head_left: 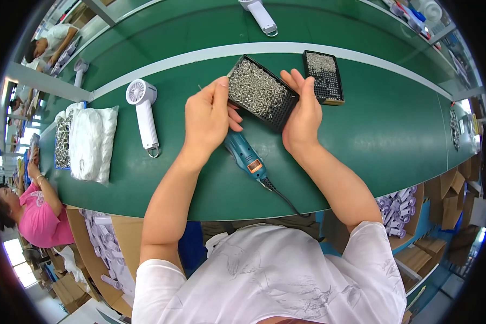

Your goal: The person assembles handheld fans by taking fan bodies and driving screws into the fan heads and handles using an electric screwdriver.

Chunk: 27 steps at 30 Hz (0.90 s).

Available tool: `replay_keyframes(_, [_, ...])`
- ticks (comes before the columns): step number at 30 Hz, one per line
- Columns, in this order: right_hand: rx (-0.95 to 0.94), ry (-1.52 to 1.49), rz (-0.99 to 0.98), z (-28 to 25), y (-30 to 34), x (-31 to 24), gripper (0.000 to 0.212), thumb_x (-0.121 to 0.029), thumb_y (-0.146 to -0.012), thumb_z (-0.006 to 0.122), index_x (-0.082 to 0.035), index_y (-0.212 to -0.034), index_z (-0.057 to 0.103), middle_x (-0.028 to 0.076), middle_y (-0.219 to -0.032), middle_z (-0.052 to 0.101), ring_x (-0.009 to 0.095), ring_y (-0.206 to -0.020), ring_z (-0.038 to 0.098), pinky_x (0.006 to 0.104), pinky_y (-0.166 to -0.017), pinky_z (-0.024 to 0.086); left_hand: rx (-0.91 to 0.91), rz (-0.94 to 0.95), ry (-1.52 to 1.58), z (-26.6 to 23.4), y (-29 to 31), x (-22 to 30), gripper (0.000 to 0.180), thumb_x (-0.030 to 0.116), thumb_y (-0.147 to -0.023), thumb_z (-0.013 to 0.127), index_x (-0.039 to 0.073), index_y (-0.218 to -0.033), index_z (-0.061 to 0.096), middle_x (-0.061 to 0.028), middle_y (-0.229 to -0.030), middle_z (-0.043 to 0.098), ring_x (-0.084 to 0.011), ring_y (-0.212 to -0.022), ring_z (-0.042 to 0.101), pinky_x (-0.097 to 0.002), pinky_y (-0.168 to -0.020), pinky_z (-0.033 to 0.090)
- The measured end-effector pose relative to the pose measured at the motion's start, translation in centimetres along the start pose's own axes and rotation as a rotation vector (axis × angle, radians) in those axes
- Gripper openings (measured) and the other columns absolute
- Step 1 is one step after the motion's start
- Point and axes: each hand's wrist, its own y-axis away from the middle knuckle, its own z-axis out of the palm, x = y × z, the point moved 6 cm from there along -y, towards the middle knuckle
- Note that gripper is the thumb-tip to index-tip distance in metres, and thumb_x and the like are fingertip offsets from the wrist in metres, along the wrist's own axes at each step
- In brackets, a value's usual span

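Note:
Both hands hold a black tray of small metal screws above the green workbench, tilted down toward the right. My left hand is closed around its left end, thumb on the rim and fingers underneath. My right hand braces the right end with its palm, fingers pointing away from me. Loose screws cover most of the tray; rows of holes show along its right edge. Under it lies a teal electric screwdriver, its front end hidden by my left hand and its cord running toward me.
Another black screw tray lies beyond my right hand. To the left are a white handheld fan, a white plastic bag and a bin of metal clips. Another fan lies farther back. A person in pink sits at left.

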Motion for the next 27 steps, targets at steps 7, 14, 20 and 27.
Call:
replay_keyframes(7, [0.068, 0.03, 0.093, -1.1, -0.3, 0.7, 0.076, -0.059, -0.106, 0.039, 0.008, -0.142, 0.048, 0.017, -0.143, 0.055, 0.022, -0.128, 0.052, 0.0368, -0.112, 0.038, 0.034, 0.089, -0.068, 1.1, 0.5, 0.5, 0.047, 0.035, -0.109, 0.048, -0.006, -0.119, 0.068, -0.0098, -0.076, 0.065, -0.0129, -0.056, 0.063, -0.0255, -0.044, 0.053])
replay_keyframes(14, [0.096, 0.045, 0.103, -1.2, -0.3, 0.5, 0.075, -0.058, -0.106, 0.038, 0.008, -0.14, 0.051, 0.016, -0.14, 0.057, 0.021, -0.125, 0.054, 0.0359, -0.111, 0.039, 0.04, 0.087, -0.062, 1.3, 0.7, 0.5, 0.044, 0.032, -0.109, 0.047, -0.004, -0.123, 0.067, -0.0088, -0.075, 0.065, -0.0121, -0.055, 0.063, -0.0257, -0.044, 0.053])
replay_keyframes(20, [0.111, 0.043, 0.105, -1.3, -0.5, 0.6, 0.073, -0.057, -0.107, 0.037, 0.007, -0.137, 0.054, 0.015, -0.137, 0.06, 0.02, -0.123, 0.055, 0.0351, -0.109, 0.041, 0.032, 0.104, -0.087, 1.3, 0.8, 0.8, 0.041, 0.03, -0.109, 0.046, -0.002, -0.125, 0.067, -0.0066, -0.072, 0.063, -0.0109, -0.054, 0.063, -0.0261, -0.045, 0.053])
replay_keyframes(27, [0.121, 0.049, 0.128, -1.5, -0.7, 0.9, 0.072, -0.057, -0.107, 0.038, 0.006, -0.135, 0.056, 0.015, -0.134, 0.062, 0.02, -0.119, 0.058, 0.0345, -0.105, 0.046, 0.013, 0.064, -0.091, 1.3, 0.7, 0.1, 0.045, 0.032, -0.109, 0.046, -0.005, -0.127, 0.065, -0.0109, -0.079, 0.066, -0.0135, -0.057, 0.064, -0.0248, -0.045, 0.053])
